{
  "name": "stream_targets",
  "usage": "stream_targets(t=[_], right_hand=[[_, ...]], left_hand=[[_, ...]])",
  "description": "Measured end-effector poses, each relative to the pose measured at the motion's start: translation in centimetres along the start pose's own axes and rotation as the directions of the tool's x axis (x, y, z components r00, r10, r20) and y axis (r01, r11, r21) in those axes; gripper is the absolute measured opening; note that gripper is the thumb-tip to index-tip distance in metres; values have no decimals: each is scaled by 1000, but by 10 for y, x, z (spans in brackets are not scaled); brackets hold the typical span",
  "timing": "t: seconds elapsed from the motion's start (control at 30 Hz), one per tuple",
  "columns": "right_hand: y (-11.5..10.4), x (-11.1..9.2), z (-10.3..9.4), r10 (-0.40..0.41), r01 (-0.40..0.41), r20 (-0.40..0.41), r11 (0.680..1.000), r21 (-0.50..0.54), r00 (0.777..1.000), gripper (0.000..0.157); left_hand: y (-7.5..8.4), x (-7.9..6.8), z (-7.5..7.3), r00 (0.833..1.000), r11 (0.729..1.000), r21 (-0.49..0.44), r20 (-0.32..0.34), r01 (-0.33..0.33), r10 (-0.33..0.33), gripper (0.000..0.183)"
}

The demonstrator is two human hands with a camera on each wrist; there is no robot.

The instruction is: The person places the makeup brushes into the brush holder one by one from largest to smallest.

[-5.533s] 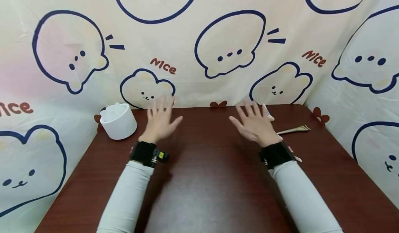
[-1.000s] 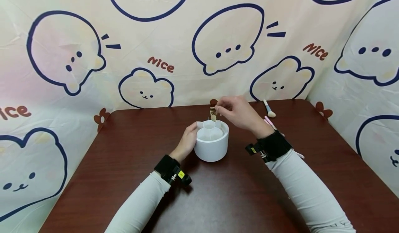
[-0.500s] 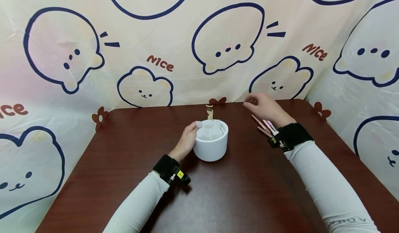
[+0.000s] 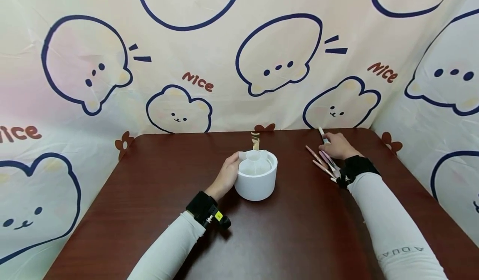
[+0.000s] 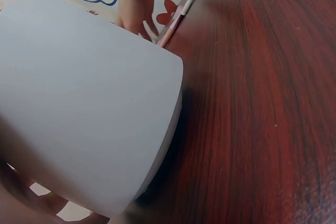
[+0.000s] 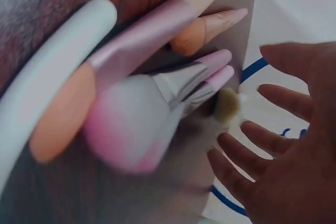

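My left hand (image 4: 227,172) grips the side of a round white divided holder (image 4: 255,185), which stands upright on the table. Behind its rim a slender gold-coloured item (image 4: 255,142) sticks up; its lower end is hidden. My right hand (image 4: 338,146) reaches over a makeup brush (image 4: 321,132) with a pale handle at the back right. In the right wrist view that brush's cream bristles (image 6: 227,106) show beyond my spread fingers, which have not closed round it. In the left wrist view the holder's smooth wall (image 5: 94,98) fills much of the picture.
Several more makeup brushes lie beside my right wrist, among them one with pink-and-white bristles (image 6: 131,124) and a rose-handled one (image 6: 142,45). The brown table (image 4: 168,213) ends at a patterned cloth (image 4: 224,63) behind and on the right.
My right hand has let go of the gold item, leaving it in the holder, and has moved right to the pale-handled brush. Earlier, my left hand brought the holder from the left to the middle.
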State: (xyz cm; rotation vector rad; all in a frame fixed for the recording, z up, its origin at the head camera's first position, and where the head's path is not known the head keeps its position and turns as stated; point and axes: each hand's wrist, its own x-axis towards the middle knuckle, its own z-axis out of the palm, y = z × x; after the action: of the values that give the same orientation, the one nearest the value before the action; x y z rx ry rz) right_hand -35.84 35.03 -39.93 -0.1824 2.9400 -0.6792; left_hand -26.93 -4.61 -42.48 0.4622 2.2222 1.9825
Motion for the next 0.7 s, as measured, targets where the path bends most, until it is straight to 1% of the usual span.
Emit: stream_targets(t=[0.13, 0.23, 0.4, 0.47, 0.53, 0.7], right_hand=[[7, -4, 5, 33, -30, 40, 997, -74, 999, 58], [11, -9, 5, 57, -52, 39, 991, -123, 998, 50], [20, -21, -1, 155, -152, 18, 982, -109, 988, 39], [23, -26, -3, 172, -170, 9, 980, -106, 985, 36], [26, -30, -5, 162, -160, 18, 981, -110, 987, 34], [30, -36, -13, 100, -89, 87, 989, -121, 991, 35]], left_hand=[[-3, -2, 4, 1000, 1000, -24, 4, -8, 8, 40], [-4, -4, 6, 1000, 999, -33, 7, -15, 15, 39], [-4, -4, 5, 1000, 999, -21, 1, -28, 28, 38], [-4, -3, 4, 1000, 1000, -13, -4, -28, 28, 38], [-3, -2, 2, 1000, 1000, -2, -7, -26, 26, 39], [0, -1, -1, 1000, 1000, 2, -2, -29, 29, 40]])
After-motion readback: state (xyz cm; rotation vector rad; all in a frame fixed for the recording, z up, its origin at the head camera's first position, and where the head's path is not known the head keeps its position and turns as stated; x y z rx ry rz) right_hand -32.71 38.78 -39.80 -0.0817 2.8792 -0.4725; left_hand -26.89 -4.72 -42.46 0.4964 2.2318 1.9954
